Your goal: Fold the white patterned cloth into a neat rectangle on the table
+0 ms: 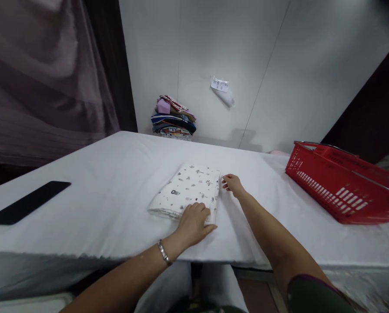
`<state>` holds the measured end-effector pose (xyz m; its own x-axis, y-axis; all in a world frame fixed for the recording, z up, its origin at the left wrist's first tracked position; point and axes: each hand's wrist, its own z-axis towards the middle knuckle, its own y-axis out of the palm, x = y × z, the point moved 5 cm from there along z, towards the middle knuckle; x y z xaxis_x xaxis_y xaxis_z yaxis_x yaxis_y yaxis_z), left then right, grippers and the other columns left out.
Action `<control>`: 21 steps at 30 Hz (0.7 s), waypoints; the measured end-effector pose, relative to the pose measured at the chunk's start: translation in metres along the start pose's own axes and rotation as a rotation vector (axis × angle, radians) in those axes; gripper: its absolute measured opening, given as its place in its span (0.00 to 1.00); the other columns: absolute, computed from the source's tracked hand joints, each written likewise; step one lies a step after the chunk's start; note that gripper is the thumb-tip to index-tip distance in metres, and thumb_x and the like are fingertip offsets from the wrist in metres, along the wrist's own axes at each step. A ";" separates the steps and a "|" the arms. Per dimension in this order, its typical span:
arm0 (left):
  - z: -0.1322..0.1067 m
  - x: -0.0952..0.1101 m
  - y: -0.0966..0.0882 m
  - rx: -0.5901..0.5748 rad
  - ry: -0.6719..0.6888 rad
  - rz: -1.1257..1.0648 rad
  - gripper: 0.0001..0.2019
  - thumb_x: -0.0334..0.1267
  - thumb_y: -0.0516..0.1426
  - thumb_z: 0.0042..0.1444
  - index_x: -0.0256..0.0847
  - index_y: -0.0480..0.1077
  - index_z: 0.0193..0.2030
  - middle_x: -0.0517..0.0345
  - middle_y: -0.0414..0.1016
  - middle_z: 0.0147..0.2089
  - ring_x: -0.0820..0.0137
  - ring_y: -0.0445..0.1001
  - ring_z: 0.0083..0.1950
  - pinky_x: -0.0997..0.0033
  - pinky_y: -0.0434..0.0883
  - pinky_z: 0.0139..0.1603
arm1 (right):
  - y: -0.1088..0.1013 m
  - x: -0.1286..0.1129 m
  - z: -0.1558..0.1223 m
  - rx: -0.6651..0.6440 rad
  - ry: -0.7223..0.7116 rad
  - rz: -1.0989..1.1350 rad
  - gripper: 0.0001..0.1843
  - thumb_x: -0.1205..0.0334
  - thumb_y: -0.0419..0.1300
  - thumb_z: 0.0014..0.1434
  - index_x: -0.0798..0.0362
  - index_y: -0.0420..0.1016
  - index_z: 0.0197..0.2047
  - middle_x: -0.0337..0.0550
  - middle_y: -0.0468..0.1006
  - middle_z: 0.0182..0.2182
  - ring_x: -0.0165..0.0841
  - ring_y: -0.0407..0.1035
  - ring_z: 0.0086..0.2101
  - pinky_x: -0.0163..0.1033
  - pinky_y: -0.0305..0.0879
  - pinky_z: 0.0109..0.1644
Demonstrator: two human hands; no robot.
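Observation:
A folded white cloth (186, 187) printed with small grey plant and animal motifs lies on the table in front of me. My left hand (194, 222) rests on its near right corner, with the fingers bent over the fabric and the thumb spread apart toward the table. Just off the cloth's right edge is my right hand (233, 183), its fingers loosely curved and slightly apart. Nothing shows in its grasp. The cloth's layered folds are visible along the near and right sides. Part of the near edge is hidden behind my left hand.
A white sheet covers the table (109, 174). A black flat panel (29, 202) lies at the left, and a red plastic basket (331, 182) stands at the right. Beyond the far edge are stacked folded fabrics (173, 117) against the wall. A purple curtain (47, 78) hangs at left.

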<state>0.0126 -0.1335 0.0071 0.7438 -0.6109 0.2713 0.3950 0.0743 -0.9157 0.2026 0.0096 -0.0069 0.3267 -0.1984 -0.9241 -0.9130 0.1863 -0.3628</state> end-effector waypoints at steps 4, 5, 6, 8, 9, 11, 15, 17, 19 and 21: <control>-0.003 0.001 0.008 -0.002 0.027 0.032 0.17 0.51 0.60 0.48 0.42 0.66 0.38 0.52 0.69 0.41 0.59 0.65 0.44 0.57 0.59 0.43 | 0.005 -0.004 0.029 0.050 0.002 -0.049 0.10 0.57 0.54 0.56 0.55 0.65 0.28 0.40 0.72 0.25 0.22 0.64 0.17 0.28 0.55 0.18; -0.004 0.001 0.009 -0.001 0.042 0.036 0.17 0.50 0.60 0.48 0.42 0.66 0.39 0.52 0.68 0.41 0.59 0.65 0.45 0.57 0.59 0.43 | 0.006 -0.005 0.035 0.056 0.004 -0.074 0.12 0.55 0.54 0.56 0.55 0.65 0.27 0.40 0.72 0.24 0.23 0.63 0.17 0.28 0.54 0.18; -0.005 0.001 0.009 0.001 0.054 0.039 0.16 0.49 0.60 0.48 0.42 0.66 0.39 0.53 0.68 0.41 0.59 0.65 0.44 0.57 0.59 0.43 | 0.007 -0.005 0.040 0.060 0.006 -0.104 0.14 0.53 0.54 0.55 0.55 0.65 0.26 0.41 0.72 0.22 0.23 0.62 0.16 0.29 0.54 0.18; -0.006 0.000 0.009 0.011 0.062 0.039 0.13 0.48 0.58 0.50 0.43 0.65 0.38 0.53 0.68 0.40 0.60 0.64 0.44 0.57 0.59 0.43 | 0.009 -0.005 0.049 0.062 0.010 -0.179 0.17 0.50 0.57 0.53 0.55 0.66 0.23 0.41 0.70 0.18 0.25 0.62 0.16 0.30 0.53 0.18; -0.006 0.000 0.009 0.014 0.064 0.036 0.12 0.48 0.57 0.51 0.43 0.65 0.37 0.53 0.68 0.40 0.60 0.64 0.44 0.57 0.59 0.43 | 0.010 -0.005 0.053 0.063 0.009 -0.221 0.18 0.49 0.58 0.51 0.55 0.66 0.22 0.41 0.69 0.16 0.26 0.61 0.16 0.31 0.53 0.18; -0.006 -0.001 0.010 0.018 0.066 0.028 0.11 0.48 0.56 0.53 0.43 0.65 0.37 0.53 0.68 0.40 0.60 0.64 0.43 0.58 0.59 0.43 | 0.010 -0.005 0.060 0.065 0.005 -0.307 0.17 0.51 0.62 0.47 0.55 0.67 0.19 0.41 0.67 0.13 0.29 0.62 0.16 0.33 0.53 0.20; -0.005 -0.001 0.010 0.026 0.079 0.013 0.11 0.47 0.56 0.53 0.42 0.65 0.36 0.53 0.68 0.39 0.62 0.64 0.42 0.59 0.59 0.42 | 0.009 -0.006 0.070 0.095 -0.043 -0.432 0.09 0.59 0.63 0.45 0.56 0.71 0.23 0.42 0.71 0.17 0.31 0.66 0.22 0.33 0.55 0.26; -0.005 -0.001 0.010 0.034 0.091 0.010 0.10 0.45 0.56 0.53 0.41 0.65 0.35 0.54 0.68 0.38 0.62 0.63 0.42 0.60 0.59 0.42 | 0.007 -0.006 0.073 0.121 -0.077 -0.474 0.07 0.61 0.61 0.47 0.57 0.73 0.27 0.44 0.74 0.22 0.31 0.68 0.27 0.32 0.56 0.29; -0.005 -0.001 0.010 0.039 0.103 0.008 0.08 0.43 0.56 0.54 0.41 0.65 0.35 0.55 0.68 0.38 0.63 0.63 0.41 0.61 0.59 0.42 | 0.006 -0.003 0.075 0.128 -0.093 -0.510 0.06 0.62 0.59 0.49 0.57 0.74 0.29 0.46 0.76 0.26 0.32 0.69 0.31 0.31 0.57 0.31; -0.005 -0.001 0.011 0.043 0.112 0.005 0.08 0.43 0.56 0.54 0.41 0.65 0.35 0.56 0.67 0.37 0.63 0.63 0.41 0.61 0.59 0.42 | 0.006 0.001 0.075 0.115 -0.092 -0.535 0.07 0.61 0.59 0.49 0.57 0.74 0.28 0.47 0.77 0.29 0.32 0.69 0.33 0.31 0.57 0.32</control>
<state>0.0135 -0.1363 -0.0048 0.6816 -0.6948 0.2294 0.4161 0.1102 -0.9026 0.2157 0.0826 -0.0186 0.7624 -0.2104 -0.6120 -0.5830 0.1873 -0.7906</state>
